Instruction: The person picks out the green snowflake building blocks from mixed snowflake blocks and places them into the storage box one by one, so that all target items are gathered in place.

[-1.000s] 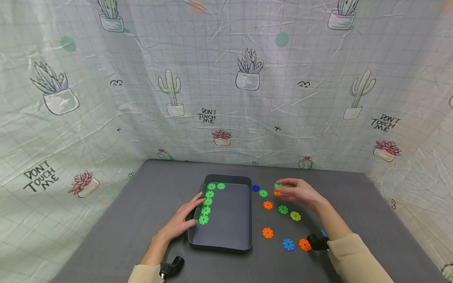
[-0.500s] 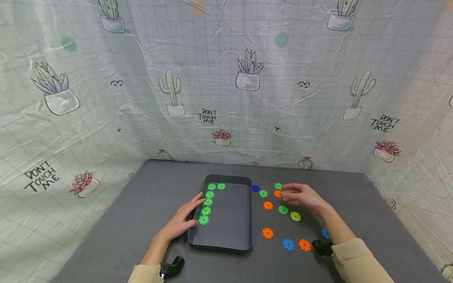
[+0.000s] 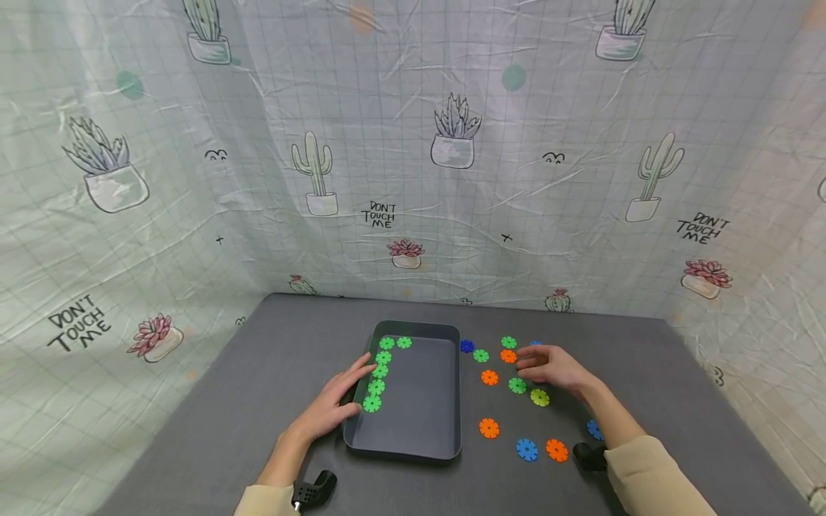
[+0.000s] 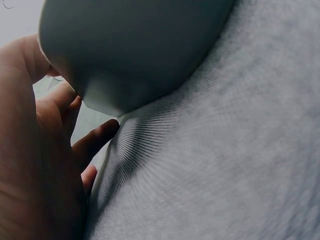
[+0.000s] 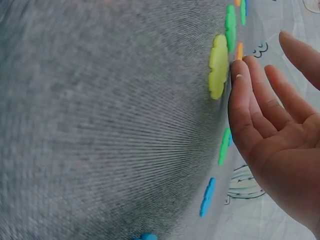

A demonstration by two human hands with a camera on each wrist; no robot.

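My left hand (image 3: 327, 405) spreads at the tray (image 3: 419, 401); my right hand (image 3: 553, 368), fingers loosely parted, seemingly empty, is beside an orange disc (image 3: 508, 356): likely light, stiff; pinch its rim.

a wrinkled, cactus-printed sheet (image 3: 374, 107) hangs behind a grey table (image 3: 400, 491).

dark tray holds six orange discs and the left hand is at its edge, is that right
Only the colour is wrong: the head view shows six green discs, not orange, in the dark tray, and the left hand is at its edge.
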